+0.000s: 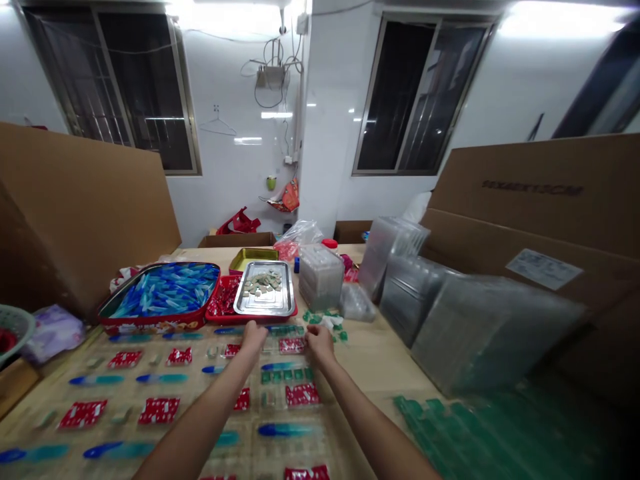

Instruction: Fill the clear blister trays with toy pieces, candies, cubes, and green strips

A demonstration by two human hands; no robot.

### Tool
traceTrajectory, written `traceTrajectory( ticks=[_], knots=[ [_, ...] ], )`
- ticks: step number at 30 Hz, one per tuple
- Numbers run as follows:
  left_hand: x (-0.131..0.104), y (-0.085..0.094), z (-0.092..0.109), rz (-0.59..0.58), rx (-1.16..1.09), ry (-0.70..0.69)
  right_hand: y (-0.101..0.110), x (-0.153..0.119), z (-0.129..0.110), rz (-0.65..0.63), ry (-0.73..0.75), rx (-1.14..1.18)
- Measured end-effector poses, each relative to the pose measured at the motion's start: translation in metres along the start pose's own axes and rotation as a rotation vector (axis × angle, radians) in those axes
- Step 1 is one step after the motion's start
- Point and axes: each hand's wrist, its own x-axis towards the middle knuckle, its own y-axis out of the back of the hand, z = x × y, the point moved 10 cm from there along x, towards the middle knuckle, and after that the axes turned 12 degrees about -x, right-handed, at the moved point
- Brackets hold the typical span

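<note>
A far green strip (295, 331) is lying between the left hand (255, 335) and the right hand (320, 341); I cannot tell whether their fingers are gripping. A second strip (294, 375) is lying nearer; red packets (159, 411) on the left are lacking any.

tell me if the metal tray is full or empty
Neither, it is partly filled: the metal tray holds a scatter of small pale pieces, with bare metal showing around them.
</note>
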Motion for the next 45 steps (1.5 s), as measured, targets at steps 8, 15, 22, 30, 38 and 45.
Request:
traceTrajectory(
  ticks=[8,15,22,30,38,45],
  knots=[
    [-0.047,-0.035,0.016,-0.241,0.526,-0.33,0.001,-0.01,-0.016,0.038,0.101,-0.321],
    [-0.049,-0.055,0.009,-0.402,0.874,-0.461,0.0,-0.014,-0.015,0.023,0.056,-0.45],
    [-0.04,-0.052,0.005,-0.434,1.003,-0.419,0.0,-0.017,-0.019,-0.049,0.072,-0.495],
    [-0.046,-0.058,-0.018,-0.424,1.285,-0.451,0.035,-0.057,-0.051,0.007,0.142,-0.555],
    [-0.062,-0.059,-0.021,-0.491,1.424,-0.577,0.154,-0.19,-0.09,0.119,0.483,-0.355],
    [-0.127,-0.058,-0.007,-0.462,1.011,-0.569,0.278,-0.245,0.048,0.144,0.246,-0.777]
  ],
)
